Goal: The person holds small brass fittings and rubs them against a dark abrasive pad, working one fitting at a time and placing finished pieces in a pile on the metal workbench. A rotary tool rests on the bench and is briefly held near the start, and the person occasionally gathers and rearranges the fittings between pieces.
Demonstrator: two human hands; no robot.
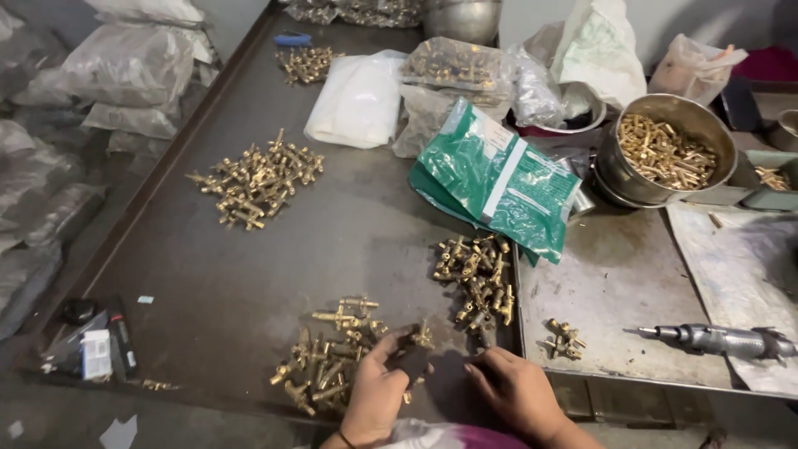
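Note:
My left hand (376,391) is at the near edge of the dark metal tray (224,283), fingers closed on a small brass fitting (418,337) with a dark part below it. It rests beside a pile of brass fittings (328,366). My right hand (515,389) lies palm down just right of it, fingers loosely apart, holding nothing that I can see. A second pile of brass fittings (478,278) sits just beyond both hands.
A third brass pile (258,179) lies at tray centre-left. Green plastic bags (499,179), a white bag (359,100) and clear bags lie farther back. A steel bowl (632,179) of brass parts stands at the right. A metal hand tool (723,339) lies on the grey plate.

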